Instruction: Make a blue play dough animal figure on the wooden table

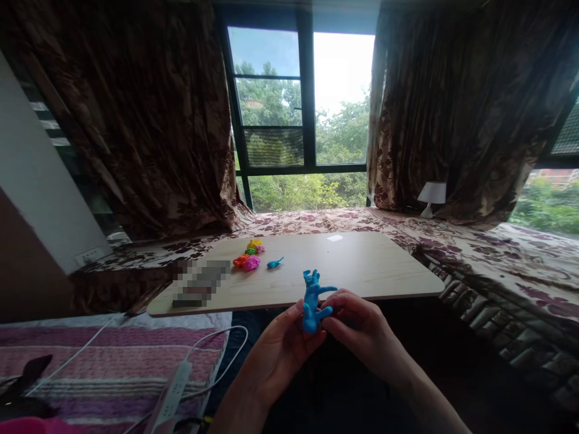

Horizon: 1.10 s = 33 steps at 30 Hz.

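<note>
A blue clay figure [313,301] with stubby limbs stands upright between both hands, just in front of the near edge of a light wooden table [362,265]. My left hand [283,346] cups its base from the left, fingers closed on it. My right hand [357,325] pinches the figure's lower limb from the right. A small loose piece of blue clay [274,263] lies on the table beyond. Left of it sit lumps of orange, pink, yellow and green clay [248,255].
A blurred dark object [201,282] lies on the table's left end. A white power strip with cables [174,392] rests on a striped blanket [113,361] at lower left. A small white lamp [432,196] stands on the patterned window seat; curtains flank the window [303,114].
</note>
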Tool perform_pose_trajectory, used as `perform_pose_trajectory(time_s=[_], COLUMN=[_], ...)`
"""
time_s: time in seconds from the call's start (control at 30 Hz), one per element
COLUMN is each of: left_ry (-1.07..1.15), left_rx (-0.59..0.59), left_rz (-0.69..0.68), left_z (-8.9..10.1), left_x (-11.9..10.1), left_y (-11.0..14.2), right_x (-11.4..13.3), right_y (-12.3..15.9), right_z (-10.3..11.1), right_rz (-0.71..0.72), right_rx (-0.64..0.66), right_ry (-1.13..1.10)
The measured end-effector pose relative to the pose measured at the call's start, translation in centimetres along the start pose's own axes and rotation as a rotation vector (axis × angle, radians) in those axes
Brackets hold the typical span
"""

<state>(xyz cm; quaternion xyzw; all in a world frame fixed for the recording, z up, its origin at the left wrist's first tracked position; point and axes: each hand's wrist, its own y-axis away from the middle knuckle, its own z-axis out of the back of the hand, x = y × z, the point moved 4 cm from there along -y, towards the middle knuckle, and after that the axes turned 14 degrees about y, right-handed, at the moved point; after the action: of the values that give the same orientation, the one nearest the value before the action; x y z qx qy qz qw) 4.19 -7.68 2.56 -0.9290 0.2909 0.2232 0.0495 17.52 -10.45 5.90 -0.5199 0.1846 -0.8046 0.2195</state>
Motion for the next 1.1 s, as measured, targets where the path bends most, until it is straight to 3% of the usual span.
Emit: perform_pose_trajectory(time_s=[0.53, 0.77, 0.97, 1.1], left_ry=[0.006, 0.037, 0.07, 0.063], left_rx=[-0.084, -0.06, -0.051, -0.047], left_rz=[0.039, 0.051, 0.063, 0.037], left_z=[0.1, -0.5, -0.8, -0.6], left_x=[1.1, 1.3, 1.6, 1.4], left_y=[1.2, 1.2, 1.3, 1.4], right_x=[0.1, 0.4, 1.2, 0.8], right_y=[0.6, 0.8, 0.7, 0.8], right_z=[-0.1, -0.2, -0.2, -0.1], right_rz=[0.01, -0.049, 0.029, 0.002], right_rx=[0.096, 0.112, 0.08, 0.077], right_ry=[0.005, 0.0, 0.025, 0.0])
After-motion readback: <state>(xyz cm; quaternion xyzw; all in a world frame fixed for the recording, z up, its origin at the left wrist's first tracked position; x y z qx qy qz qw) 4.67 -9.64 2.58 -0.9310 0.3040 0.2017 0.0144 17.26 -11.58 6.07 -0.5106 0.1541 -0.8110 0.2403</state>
